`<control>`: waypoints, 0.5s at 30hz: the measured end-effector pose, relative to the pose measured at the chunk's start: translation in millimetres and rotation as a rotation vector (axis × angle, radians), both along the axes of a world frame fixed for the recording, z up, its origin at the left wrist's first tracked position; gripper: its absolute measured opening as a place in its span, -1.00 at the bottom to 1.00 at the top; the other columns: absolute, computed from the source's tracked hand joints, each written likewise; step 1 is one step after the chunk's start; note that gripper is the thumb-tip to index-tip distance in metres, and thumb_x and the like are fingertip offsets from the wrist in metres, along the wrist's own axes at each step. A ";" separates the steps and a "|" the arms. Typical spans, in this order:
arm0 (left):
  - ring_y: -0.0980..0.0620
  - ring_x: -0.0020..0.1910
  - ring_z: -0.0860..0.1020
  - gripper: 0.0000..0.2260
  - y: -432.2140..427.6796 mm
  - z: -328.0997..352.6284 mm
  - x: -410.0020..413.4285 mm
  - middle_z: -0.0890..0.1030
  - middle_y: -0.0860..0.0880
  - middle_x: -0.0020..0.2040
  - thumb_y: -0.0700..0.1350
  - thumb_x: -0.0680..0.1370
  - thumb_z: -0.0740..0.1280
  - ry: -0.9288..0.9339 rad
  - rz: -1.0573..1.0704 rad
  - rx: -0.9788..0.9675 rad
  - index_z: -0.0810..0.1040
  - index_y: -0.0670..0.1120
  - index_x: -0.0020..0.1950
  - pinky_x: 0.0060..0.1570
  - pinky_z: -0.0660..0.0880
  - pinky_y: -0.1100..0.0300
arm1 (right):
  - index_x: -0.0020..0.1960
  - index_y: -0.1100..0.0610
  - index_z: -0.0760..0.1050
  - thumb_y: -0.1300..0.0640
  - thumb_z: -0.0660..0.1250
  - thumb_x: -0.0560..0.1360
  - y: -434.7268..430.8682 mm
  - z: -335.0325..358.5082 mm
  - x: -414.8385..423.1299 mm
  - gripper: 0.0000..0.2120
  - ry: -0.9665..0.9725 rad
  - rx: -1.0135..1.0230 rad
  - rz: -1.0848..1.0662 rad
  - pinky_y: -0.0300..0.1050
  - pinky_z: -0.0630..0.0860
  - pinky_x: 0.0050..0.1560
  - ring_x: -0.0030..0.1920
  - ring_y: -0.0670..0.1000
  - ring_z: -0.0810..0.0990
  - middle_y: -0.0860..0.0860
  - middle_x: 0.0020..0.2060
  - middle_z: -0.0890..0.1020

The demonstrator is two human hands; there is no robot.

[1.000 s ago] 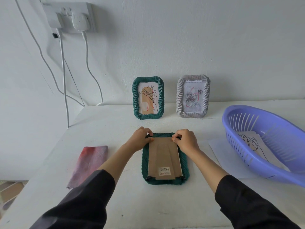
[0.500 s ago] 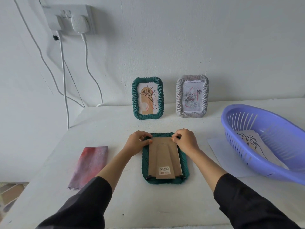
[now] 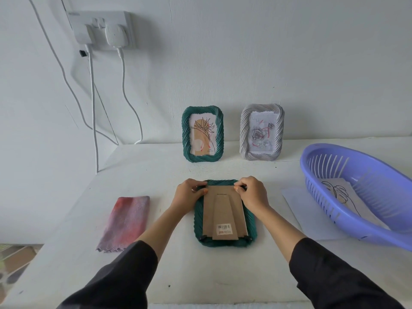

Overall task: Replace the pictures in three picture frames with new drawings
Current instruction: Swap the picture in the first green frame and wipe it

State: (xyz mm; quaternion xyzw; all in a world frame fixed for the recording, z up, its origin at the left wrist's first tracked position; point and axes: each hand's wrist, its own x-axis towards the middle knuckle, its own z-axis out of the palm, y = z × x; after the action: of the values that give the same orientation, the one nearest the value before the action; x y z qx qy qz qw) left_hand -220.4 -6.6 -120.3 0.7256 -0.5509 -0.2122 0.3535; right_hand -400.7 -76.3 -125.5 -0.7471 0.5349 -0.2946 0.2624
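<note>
A dark green picture frame [image 3: 251,221] lies face down on the white table [image 3: 200,275], its brown cardboard back [image 3: 224,214] with a barcode label facing up. My left hand [image 3: 189,194] pinches a small black clip at the back's top left corner. My right hand [image 3: 253,192] pinches the black clip at the top right corner. Two more frames stand against the wall: a green frame [image 3: 202,137] with a plant drawing and a grey frame [image 3: 262,132] with a rose drawing.
A purple plastic basket [image 3: 312,161] at the right holds a sheet with a line drawing [image 3: 341,192]. A blank white sheet [image 3: 298,210] lies partly under it. A pink-grey cloth [image 3: 124,221] lies at the left. Cables hang from a wall socket [image 3: 100,27].
My left hand has drawn slightly back to the left at the top left clip. The right hand stays at the top right corner. The view has shifted a little.
</note>
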 end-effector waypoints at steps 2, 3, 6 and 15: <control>0.03 0.00 0.49 -0.72 2.0 1.4 -3.2 0.56 -0.12 0.17 -0.13 0.53 0.33 0.000 0.009 0.011 0.56 -0.11 0.23 0.02 0.37 0.27 | 0.01 0.21 0.61 0.22 0.28 0.51 2.2 -2.3 -2.2 -0.84 -0.046 0.006 -0.012 -0.23 0.36 -0.10 -0.06 0.04 0.56 0.12 0.01 0.63; 0.00 0.03 0.50 -0.71 2.8 2.4 -4.7 0.54 -0.13 0.19 -0.14 0.54 0.32 0.000 0.016 0.015 0.54 -0.11 0.25 0.03 0.37 0.27 | 0.05 0.20 0.61 0.20 0.27 0.53 3.8 -1.5 -4.5 -0.82 -0.091 0.027 -0.015 -0.24 0.36 -0.08 -0.05 0.03 0.55 0.12 0.04 0.63; -0.05 0.04 0.51 -0.68 8.5 7.9 -7.7 0.50 -0.14 0.20 -0.15 0.55 0.28 0.032 0.102 0.033 0.48 -0.09 0.32 0.07 0.41 0.21 | 0.20 0.17 0.54 0.19 0.23 0.55 10.9 6.3 -16.8 -0.74 -0.282 0.136 -0.016 -0.34 0.37 -0.09 0.03 -0.04 0.52 0.04 0.08 0.61; 0.06 -0.26 0.47 -0.78 37.3 11.1 -19.4 0.61 -0.15 -0.09 -0.33 0.46 0.34 0.083 0.120 0.150 0.61 -0.24 0.09 -0.33 0.41 0.39 | 0.04 0.17 0.63 0.21 0.38 0.44 46.1 -6.7 -37.5 -0.81 -0.154 0.121 -0.015 -0.38 0.36 -0.19 -0.19 -0.10 0.49 0.05 -0.11 0.59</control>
State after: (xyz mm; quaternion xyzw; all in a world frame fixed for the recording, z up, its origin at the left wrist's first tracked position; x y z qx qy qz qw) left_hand -239.8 30.7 -109.3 0.7722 -0.4741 -0.2610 0.3328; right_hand -438.1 -30.1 -132.3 -0.7010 0.5357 -0.3202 0.3450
